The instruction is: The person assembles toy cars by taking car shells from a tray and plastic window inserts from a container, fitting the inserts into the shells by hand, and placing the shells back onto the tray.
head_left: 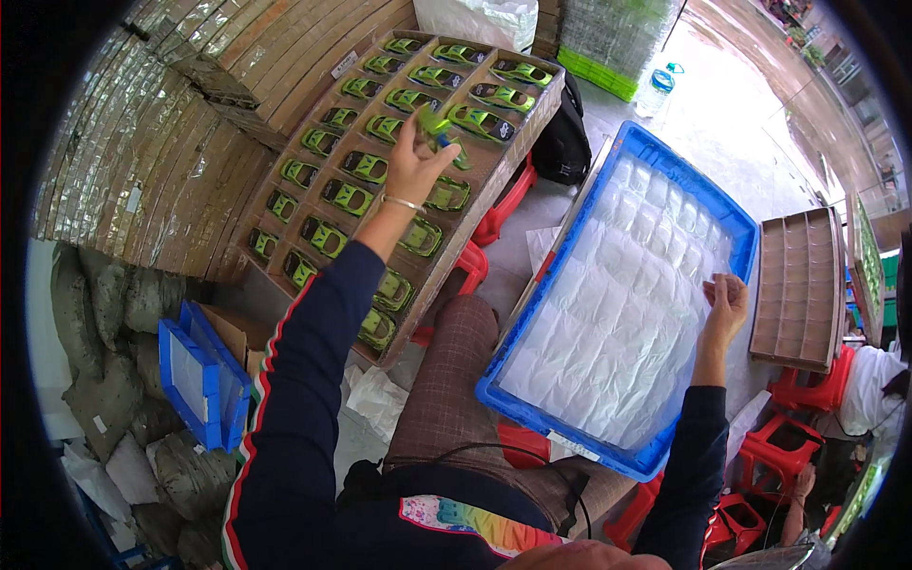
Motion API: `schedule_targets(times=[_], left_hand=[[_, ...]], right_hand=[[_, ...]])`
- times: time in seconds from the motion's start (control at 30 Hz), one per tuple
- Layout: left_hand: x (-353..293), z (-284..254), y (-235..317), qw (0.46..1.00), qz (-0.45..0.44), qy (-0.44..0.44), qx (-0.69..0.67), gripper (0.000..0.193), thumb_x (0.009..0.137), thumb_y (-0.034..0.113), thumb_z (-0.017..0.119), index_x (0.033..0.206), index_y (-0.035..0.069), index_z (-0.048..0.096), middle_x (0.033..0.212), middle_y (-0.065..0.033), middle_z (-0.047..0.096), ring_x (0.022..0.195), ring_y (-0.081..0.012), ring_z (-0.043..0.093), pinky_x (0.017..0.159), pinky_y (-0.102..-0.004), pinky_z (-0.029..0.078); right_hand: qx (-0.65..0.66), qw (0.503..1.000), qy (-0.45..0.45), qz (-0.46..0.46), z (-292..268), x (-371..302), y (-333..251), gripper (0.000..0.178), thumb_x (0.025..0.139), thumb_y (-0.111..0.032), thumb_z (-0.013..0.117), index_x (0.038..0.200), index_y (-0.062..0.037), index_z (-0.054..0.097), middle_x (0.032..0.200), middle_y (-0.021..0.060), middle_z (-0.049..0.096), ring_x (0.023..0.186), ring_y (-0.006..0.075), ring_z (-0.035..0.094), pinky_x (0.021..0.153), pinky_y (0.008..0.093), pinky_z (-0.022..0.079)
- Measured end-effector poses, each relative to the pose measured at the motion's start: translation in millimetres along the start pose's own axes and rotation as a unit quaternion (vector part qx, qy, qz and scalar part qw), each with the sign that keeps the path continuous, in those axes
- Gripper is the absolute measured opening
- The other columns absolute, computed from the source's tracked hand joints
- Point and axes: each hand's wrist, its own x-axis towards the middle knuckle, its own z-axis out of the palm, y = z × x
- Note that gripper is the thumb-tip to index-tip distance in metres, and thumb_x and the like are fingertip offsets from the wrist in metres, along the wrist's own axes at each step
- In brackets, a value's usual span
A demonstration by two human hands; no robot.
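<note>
My left hand (pixel 423 171) is raised over a shallow cardboard tray (pixel 508 180) divided into long rows. Its fingers close on a green toy car (pixel 435 125), slightly blurred. Around it in the rows stand many more toy cars, green with black parts, such as the one at the near right (pixel 480 122). Over the right rim of a large blue plastic crate (pixel 494 378) hovers my right hand (pixel 728 302), thumb and fingers pinched together. Whatever may be between them is too small to make out. A crinkled white sheet (pixel 608 332) covers the crate's contents, with rounded bumps showing at the far end.
Red stools (pixel 779 446) stand at the right and under the trays. An empty divided brown tray (pixel 796 285) rests beyond the crate. Stacked cardboard (pixel 123 180) lines the left; blue boxes (pixel 195 380) lie below. Another person's hand (pixel 804 483) shows at the lower right.
</note>
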Motion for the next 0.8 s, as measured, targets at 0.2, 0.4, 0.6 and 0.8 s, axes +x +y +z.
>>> schedule_targets(times=[0.2,0.4,0.6,0.8], left_hand=[[-76.7,27.1,70.2,0.789,-0.203,0.000,-0.580,0.044,0.085,0.006,0.063,0.128,0.006,0.049,0.129,-0.0185,0.052,0.120,-0.0306,0.052,0.101,-0.0398,0.046],[-138.2,58.1,138.9,0.467,-0.348,-0.024,-0.812,0.046,0.090,0.050,0.054,0.097,0.007,0.065,0.133,-0.0202,0.051,0.123,-0.0411,0.046,0.104,-0.0560,0.036],[-190.1,80.3,174.7,0.412,-0.350,-0.156,-0.827,0.051,0.088,0.034,0.054,0.130,0.005,0.049,0.140,-0.0188,0.045,0.133,-0.0362,0.039,0.111,-0.0567,0.025],[-190.7,62.4,203.1,0.399,-0.354,-0.240,-0.811,0.065,0.091,0.048,0.051,0.138,0.005,0.041,0.145,-0.0180,0.038,0.137,-0.0356,0.032,0.113,-0.0575,0.020]], right_hand=[[0.068,0.990,-0.114,0.043,29.6,-71.9,-60.8,0.015,0.091,-0.011,0.062,0.102,-0.0008,0.063,0.089,0.0072,0.066,0.078,0.0147,0.065,0.074,0.0276,0.053],[0.162,0.964,-0.209,-0.004,58.8,-154.4,-116.6,0.010,0.092,-0.001,0.057,0.101,0.0021,0.061,0.097,0.0096,0.065,0.089,0.0165,0.064,0.081,0.0308,0.054],[0.187,0.969,-0.155,-0.050,51.8,-205.1,-132.3,0.008,0.093,-0.001,0.057,0.099,0.0026,0.060,0.119,0.0169,0.061,0.103,0.0153,0.059,0.091,0.0275,0.047],[0.130,0.977,-0.160,-0.048,10.1,-210.0,-137.6,0.011,0.093,-0.005,0.059,0.100,0.0017,0.064,0.112,0.0130,0.065,0.096,0.0138,0.062,0.085,0.0253,0.049]])
